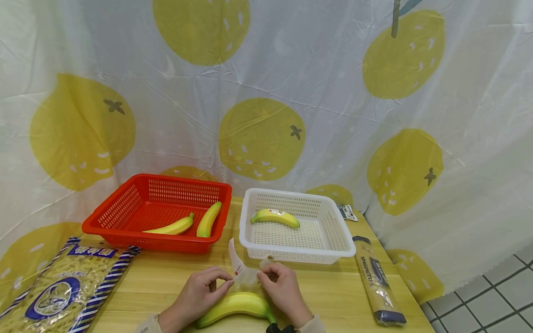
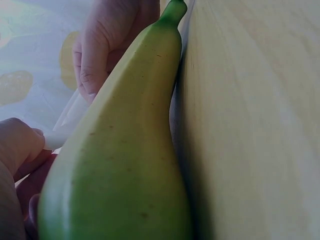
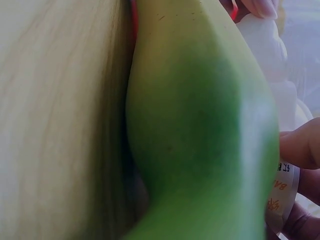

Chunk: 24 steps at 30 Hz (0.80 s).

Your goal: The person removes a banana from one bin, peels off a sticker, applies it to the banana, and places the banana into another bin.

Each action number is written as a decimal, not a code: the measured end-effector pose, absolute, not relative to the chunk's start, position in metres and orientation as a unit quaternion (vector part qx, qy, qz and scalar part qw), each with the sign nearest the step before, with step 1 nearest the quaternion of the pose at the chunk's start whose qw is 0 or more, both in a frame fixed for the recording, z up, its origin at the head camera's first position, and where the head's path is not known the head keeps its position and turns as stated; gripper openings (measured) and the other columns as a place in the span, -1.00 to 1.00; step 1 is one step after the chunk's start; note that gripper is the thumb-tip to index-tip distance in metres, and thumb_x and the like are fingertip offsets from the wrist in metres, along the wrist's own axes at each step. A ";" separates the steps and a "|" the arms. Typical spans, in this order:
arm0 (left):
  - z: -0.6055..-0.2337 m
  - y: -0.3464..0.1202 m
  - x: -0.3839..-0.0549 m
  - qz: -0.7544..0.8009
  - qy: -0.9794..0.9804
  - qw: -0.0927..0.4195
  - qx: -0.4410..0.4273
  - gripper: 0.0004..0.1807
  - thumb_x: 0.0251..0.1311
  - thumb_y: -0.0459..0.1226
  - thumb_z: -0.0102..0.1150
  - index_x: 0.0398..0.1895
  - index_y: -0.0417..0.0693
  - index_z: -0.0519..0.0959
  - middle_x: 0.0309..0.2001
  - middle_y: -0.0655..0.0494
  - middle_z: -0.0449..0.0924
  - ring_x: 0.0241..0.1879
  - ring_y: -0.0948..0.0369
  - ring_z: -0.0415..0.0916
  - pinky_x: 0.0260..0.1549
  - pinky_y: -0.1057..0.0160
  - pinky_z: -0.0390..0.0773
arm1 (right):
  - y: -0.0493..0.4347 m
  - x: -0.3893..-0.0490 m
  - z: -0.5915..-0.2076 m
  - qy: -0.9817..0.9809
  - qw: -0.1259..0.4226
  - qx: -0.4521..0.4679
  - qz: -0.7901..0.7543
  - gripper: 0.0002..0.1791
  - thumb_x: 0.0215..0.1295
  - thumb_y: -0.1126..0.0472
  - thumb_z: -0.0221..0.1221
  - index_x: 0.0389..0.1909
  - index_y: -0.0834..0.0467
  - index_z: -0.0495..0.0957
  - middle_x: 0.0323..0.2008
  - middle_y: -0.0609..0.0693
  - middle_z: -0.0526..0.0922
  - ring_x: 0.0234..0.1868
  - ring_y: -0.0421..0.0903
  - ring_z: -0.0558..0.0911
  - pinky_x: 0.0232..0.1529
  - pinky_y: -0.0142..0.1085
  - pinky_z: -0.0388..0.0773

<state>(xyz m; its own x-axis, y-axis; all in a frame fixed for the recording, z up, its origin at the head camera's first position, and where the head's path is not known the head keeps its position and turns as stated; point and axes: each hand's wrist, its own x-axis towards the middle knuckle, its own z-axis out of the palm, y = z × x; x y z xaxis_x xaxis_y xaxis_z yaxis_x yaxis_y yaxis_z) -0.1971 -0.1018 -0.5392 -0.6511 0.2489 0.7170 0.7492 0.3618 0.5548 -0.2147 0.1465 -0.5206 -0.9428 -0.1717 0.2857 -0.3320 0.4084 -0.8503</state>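
My left hand (image 1: 199, 292) and right hand (image 1: 286, 287) pinch a whitish, translucent strip of label paper (image 1: 246, 279) between them. One end of the strip sticks up beside the left fingers and bears small red print. In the right wrist view, orange and black print shows on the strip (image 3: 282, 192) by the right thumb. A yellow banana with green ends (image 1: 235, 304) lies on the table just below both hands. It fills much of both wrist views, hiding part of the fingers.
A red basket (image 1: 156, 239) at the back left holds two bananas. Beside it, a white basket (image 1: 300, 254) holds one banana (image 1: 287, 219) with a label on it. A large pasta bag (image 1: 62, 286) lies at left, a spaghetti pack (image 1: 376, 282) at right. A patterned curtain (image 1: 333, 115) hangs behind.
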 end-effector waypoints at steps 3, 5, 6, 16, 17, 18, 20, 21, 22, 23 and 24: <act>-0.539 -0.102 -0.197 -0.466 -0.780 0.269 -0.320 -0.76 0.15 -0.38 0.49 -0.26 0.21 0.72 -0.30 0.44 0.67 -0.60 0.58 0.26 -0.63 0.63 0.29 | 0.147 -0.215 -0.520 -0.835 0.078 0.149 0.523 -0.91 0.29 0.17 0.40 -0.39 0.07 0.73 -0.41 -0.09 0.73 -0.44 -0.35 0.56 -0.37 -0.49 0.51; -0.540 -0.102 -0.197 -0.465 -0.780 0.270 -0.320 -0.76 0.15 -0.38 0.48 -0.26 0.21 0.72 -0.30 0.43 0.67 -0.60 0.58 0.26 -0.63 0.63 0.29 | 0.147 -0.215 -0.521 -0.835 0.079 0.148 0.523 -0.91 0.29 0.17 0.41 -0.39 0.07 0.73 -0.41 -0.09 0.73 -0.44 -0.35 0.55 -0.37 -0.49 0.51; -0.540 -0.102 -0.197 -0.466 -0.779 0.270 -0.321 -0.76 0.16 -0.38 0.48 -0.26 0.21 0.72 -0.29 0.43 0.67 -0.60 0.58 0.26 -0.63 0.63 0.29 | 0.147 -0.215 -0.521 -0.836 0.079 0.148 0.523 -0.91 0.29 0.18 0.41 -0.40 0.07 0.73 -0.41 -0.09 0.73 -0.44 -0.35 0.55 -0.37 -0.49 0.50; -0.541 -0.102 -0.198 -0.469 -0.773 0.277 -0.326 -0.74 0.15 -0.39 0.48 -0.25 0.21 0.71 -0.29 0.41 0.67 -0.60 0.58 0.27 -0.62 0.63 0.29 | 0.148 -0.217 -0.525 -0.843 0.080 0.145 0.511 -0.91 0.29 0.20 0.39 -0.41 0.06 0.73 -0.44 -0.12 0.71 -0.47 -0.36 0.56 -0.39 -0.48 0.52; -0.541 -0.102 -0.199 -0.469 -0.772 0.279 -0.327 -0.74 0.15 -0.39 0.48 -0.25 0.21 0.71 -0.30 0.41 0.68 -0.59 0.57 0.27 -0.62 0.63 0.29 | 0.148 -0.217 -0.525 -0.843 0.080 0.145 0.511 -0.91 0.29 0.20 0.39 -0.41 0.06 0.73 -0.45 -0.13 0.71 -0.47 -0.36 0.56 -0.39 -0.47 0.53; -0.541 -0.102 -0.199 -0.469 -0.771 0.280 -0.328 -0.74 0.14 -0.40 0.48 -0.25 0.21 0.71 -0.30 0.41 0.68 -0.59 0.57 0.27 -0.62 0.63 0.29 | 0.148 -0.217 -0.525 -0.843 0.081 0.146 0.511 -0.91 0.30 0.20 0.39 -0.41 0.06 0.72 -0.45 -0.12 0.71 -0.47 -0.36 0.57 -0.39 -0.47 0.53; -0.542 -0.102 -0.199 -0.469 -0.770 0.281 -0.329 -0.74 0.14 -0.40 0.48 -0.25 0.20 0.71 -0.30 0.40 0.68 -0.59 0.57 0.27 -0.62 0.63 0.29 | 0.148 -0.217 -0.524 -0.841 0.080 0.147 0.515 -0.90 0.30 0.20 0.39 -0.41 0.07 0.72 -0.44 -0.11 0.72 -0.47 -0.35 0.57 -0.39 -0.48 0.52; -0.541 -0.102 -0.199 -0.468 -0.770 0.281 -0.330 -0.74 0.14 -0.40 0.48 -0.25 0.20 0.71 -0.30 0.40 0.67 -0.59 0.57 0.27 -0.62 0.63 0.29 | 0.148 -0.216 -0.524 -0.840 0.080 0.147 0.516 -0.90 0.30 0.20 0.39 -0.42 0.07 0.72 -0.44 -0.10 0.72 -0.47 -0.35 0.57 -0.39 -0.48 0.52; -0.541 -0.102 -0.199 -0.468 -0.770 0.282 -0.331 -0.74 0.14 -0.40 0.48 -0.25 0.20 0.71 -0.30 0.40 0.67 -0.59 0.57 0.27 -0.62 0.63 0.29 | 0.148 -0.216 -0.523 -0.838 0.079 0.147 0.519 -0.89 0.30 0.19 0.39 -0.42 0.07 0.72 -0.44 -0.09 0.72 -0.47 -0.35 0.57 -0.39 -0.48 0.51; -0.541 -0.102 -0.199 -0.467 -0.770 0.282 -0.331 -0.74 0.14 -0.40 0.48 -0.25 0.19 0.71 -0.30 0.41 0.67 -0.59 0.57 0.27 -0.62 0.63 0.28 | 0.148 -0.216 -0.523 -0.837 0.079 0.148 0.521 -0.89 0.30 0.19 0.39 -0.42 0.08 0.72 -0.44 -0.09 0.72 -0.46 -0.35 0.57 -0.39 -0.49 0.51; -0.541 -0.102 -0.199 -0.467 -0.770 0.281 -0.331 -0.74 0.14 -0.40 0.48 -0.25 0.20 0.71 -0.30 0.41 0.67 -0.59 0.57 0.27 -0.62 0.63 0.28 | 0.148 -0.216 -0.523 -0.836 0.078 0.147 0.522 -0.89 0.30 0.19 0.40 -0.42 0.08 0.72 -0.44 -0.08 0.73 -0.46 -0.35 0.57 -0.39 -0.49 0.51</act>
<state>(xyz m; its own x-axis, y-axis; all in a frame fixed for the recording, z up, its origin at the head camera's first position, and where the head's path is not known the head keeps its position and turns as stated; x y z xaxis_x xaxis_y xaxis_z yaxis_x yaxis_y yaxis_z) -0.1987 -0.1020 -0.5411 -0.6234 0.2474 0.7417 0.7721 0.3450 0.5338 -0.2157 0.1479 -0.5228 -0.9445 -0.1640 0.2848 -0.3279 0.4112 -0.8505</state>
